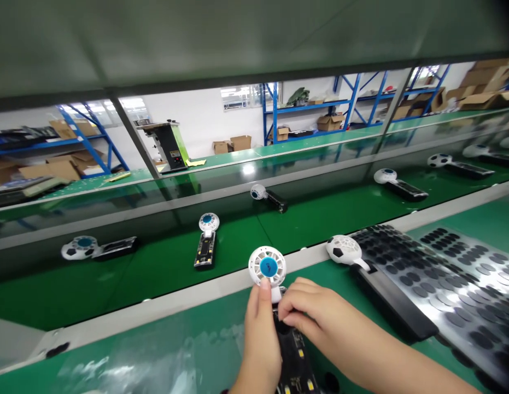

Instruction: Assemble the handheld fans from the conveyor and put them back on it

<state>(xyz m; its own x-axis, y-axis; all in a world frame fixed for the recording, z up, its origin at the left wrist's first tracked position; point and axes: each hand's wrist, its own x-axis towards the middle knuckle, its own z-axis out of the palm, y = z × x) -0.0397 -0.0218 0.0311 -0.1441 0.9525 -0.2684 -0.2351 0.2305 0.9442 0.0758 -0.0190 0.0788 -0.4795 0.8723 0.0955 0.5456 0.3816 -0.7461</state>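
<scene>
My left hand (262, 334) is wrapped round the neck and side of what looks like a handheld fan (268, 266), its thumb just below the blue disc in the white round head. The fan's open handle shows a black circuit board (299, 355) with several small yellowish squares. My right hand (315, 312) is closed in a pinch at the top of this board, beside the neck. Its fingertips hide whatever is between them. To the right, a similar fan (345, 250) with a football-patterned head and a covered black handle lies partly over a sheet of black round pieces.
Sheets of black round stickers (475, 262) lie on the right of the green bench. Beyond a pale rail (225, 282), a green conveyor belt (156, 284) carries several fans. Clear plastic (156, 350) lies at left. A grey panel (238, 44) hangs overhead; blue shelves stand behind.
</scene>
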